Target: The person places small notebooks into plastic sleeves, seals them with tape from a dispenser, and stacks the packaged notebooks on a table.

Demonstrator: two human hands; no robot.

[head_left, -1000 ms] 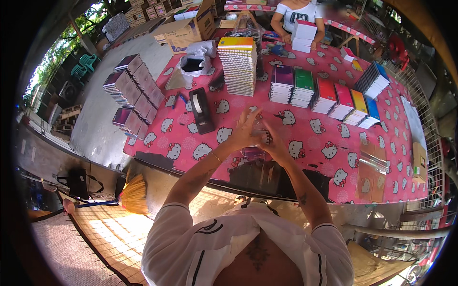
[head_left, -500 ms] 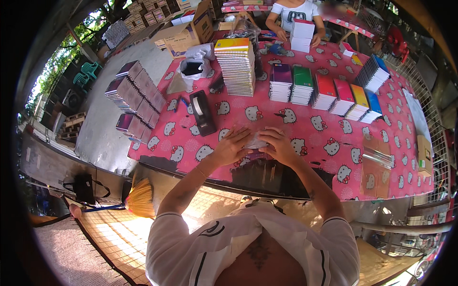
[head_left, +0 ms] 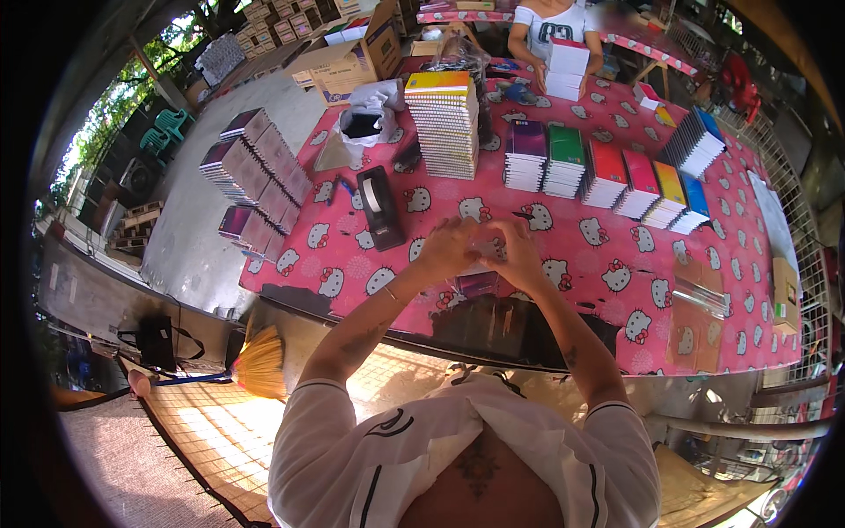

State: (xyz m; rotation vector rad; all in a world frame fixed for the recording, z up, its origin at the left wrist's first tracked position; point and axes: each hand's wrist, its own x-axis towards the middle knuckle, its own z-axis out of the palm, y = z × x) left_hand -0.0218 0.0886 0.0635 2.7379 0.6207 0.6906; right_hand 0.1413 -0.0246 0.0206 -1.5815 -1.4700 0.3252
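At the near middle of the table, my left hand and my right hand meet over a purple-covered notebook in clear plastic. The fingers of both hands are bent and pinch at the plastic along its far side. My hands partly hide the notebook, and glare blurs the plastic's edges. Just left of my left hand stands a black tape dispenser with a roll of tape. Beyond my right hand is a row of notebook stacks with purple, green and red covers, among others.
A tall yellow-topped notebook stack stands beyond the dispenser. More notebook stacks are at the table's left edge. A brown sheet with clear plastic lies at right. Across the pink tablecloth, another person holds a white stack.
Both my hands have moved slightly away from me and up, uncovering more of the purple notebook. Their fingers have bent from lying flatter. Across the table, the other person's hands have closed around the white stack.
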